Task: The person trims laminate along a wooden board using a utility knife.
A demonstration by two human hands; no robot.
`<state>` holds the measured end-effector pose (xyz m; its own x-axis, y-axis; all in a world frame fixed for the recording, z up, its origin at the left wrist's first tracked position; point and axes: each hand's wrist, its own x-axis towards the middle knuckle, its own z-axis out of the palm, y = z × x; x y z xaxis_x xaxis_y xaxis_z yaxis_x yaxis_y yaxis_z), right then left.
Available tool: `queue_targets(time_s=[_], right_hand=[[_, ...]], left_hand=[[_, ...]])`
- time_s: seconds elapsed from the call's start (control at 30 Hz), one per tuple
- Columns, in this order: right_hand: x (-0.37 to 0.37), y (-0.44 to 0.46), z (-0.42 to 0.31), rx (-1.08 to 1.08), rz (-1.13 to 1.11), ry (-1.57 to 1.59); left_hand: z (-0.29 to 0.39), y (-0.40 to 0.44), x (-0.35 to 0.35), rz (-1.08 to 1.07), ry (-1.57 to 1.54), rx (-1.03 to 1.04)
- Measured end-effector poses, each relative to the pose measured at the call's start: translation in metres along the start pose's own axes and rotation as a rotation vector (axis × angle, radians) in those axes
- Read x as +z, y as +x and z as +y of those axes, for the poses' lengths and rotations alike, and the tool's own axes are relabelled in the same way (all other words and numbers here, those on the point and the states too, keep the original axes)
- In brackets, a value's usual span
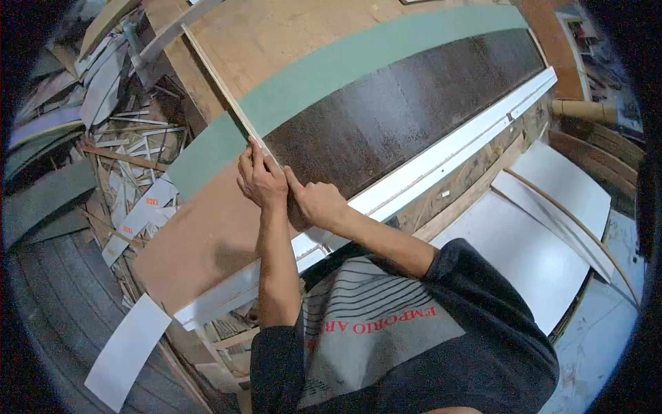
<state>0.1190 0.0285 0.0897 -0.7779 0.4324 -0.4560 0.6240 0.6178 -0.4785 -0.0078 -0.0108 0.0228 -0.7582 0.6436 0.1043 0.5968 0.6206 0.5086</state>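
A long thin wooden strip (219,83) lies slantwise across the bench, over a pale green curved band and a dark brown sheet (386,103). My left hand (263,178) is closed around the strip's near end, its fingers along the strip. Just right of it, my right hand (318,201) has its index finger against the same end, with the other fingers curled in. The fingers partly cover the strip's near end. Below both hands, a tan board (193,238) shows at the left.
A white rail (441,148) runs along the bench's near edge. White curved panels (517,241) lean at the right. Wood offcuts (148,148) are heaped at the left, and a loose white piece (129,352) juts out at lower left.
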Motion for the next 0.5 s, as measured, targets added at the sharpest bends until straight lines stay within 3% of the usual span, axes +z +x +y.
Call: queue_targets(time_s=[0.17,0.3,0.37,0.5], right_hand=[[-0.022,-0.004,0.009,0.003,-0.021,0.165],[-0.040,-0.029,0.029,0.008,0.103,0.271],[-0.056,-0.041,0.038,0.093,0.009,0.183],[-0.066,-0.040,0.071,-0.141,-0.035,-0.138]], left_hand=[[0.002,-0.001,-0.004,0.028,-0.001,0.050],[-0.007,0.001,0.003,0.067,0.005,0.111],[-0.005,0.001,0.001,0.055,0.009,0.088],[0.000,0.001,-0.005,0.099,0.027,0.089]])
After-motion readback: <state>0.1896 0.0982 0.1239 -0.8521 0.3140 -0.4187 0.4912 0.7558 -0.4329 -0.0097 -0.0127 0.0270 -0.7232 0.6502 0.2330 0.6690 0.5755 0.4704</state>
